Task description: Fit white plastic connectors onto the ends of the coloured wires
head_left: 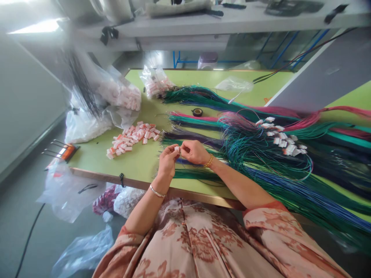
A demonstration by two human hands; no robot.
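Observation:
Close to the table's front edge, both my hands meet over the ends of the wire bundles. My left hand [167, 160] is closed, pinching a small white connector housing [176, 149] between thumb and fingers. Right beside it, my right hand [194, 152] is pinched shut on a thin wire whose end is at the housing; whether the end is inside it I cannot tell. A loose pile of white and orange connector housings [133, 139] lies left of my hands. Bundles of green, blue, dark and pink wires [240, 143] stretch to the right, and a cluster of housings [281, 136] rests on them.
A roll of black tape [197, 112] sits beyond my hands. Clear bags of housings [124, 94] stand at the back left. An orange holder with metal prongs [68, 152] is at the left table corner. A grey panel [327, 73] slants at the right, under a shelf [203, 24].

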